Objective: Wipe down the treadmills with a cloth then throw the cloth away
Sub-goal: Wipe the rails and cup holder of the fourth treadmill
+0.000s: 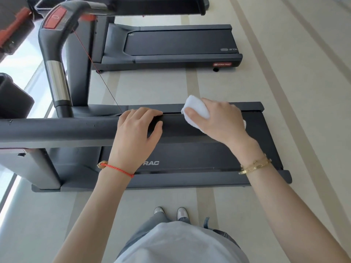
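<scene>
Seen from the head camera, a person stands beside a dark grey treadmill (190,154) that runs across the middle of the frame, its belt to the right and its upright post to the left. A thick padded handrail (66,129) crosses the frame from the left edge toward the centre.

The left hand (135,130) rests on the end of this handrail, just left of centre, fingers curled over its far side and thumb laid along the near side, so it is gripping the rail. A red string bracelet (117,169) circles that wrist.

The right hand (218,122), right of centre, grasps a bunched white cloth (195,108); the thumb presses across the cloth's near side and the fingers wrap over it. The cloth sits at the tip of the handrail, over the far side rail of the treadmill deck; whether it touches the handrail end or is just beside it cannot be told. Gold bangles (255,166) sit on the right wrist.

A second treadmill (180,44) lies in the upper middle of the frame, parallel to the first and well apart from it. A red console panel (55,18) shows at the upper left, with a thin red cord (95,67) hanging down from it. At the bottom centre are a grey shirt (180,243) and two light shoes (171,212) on the pale striped floor (284,92).
</scene>
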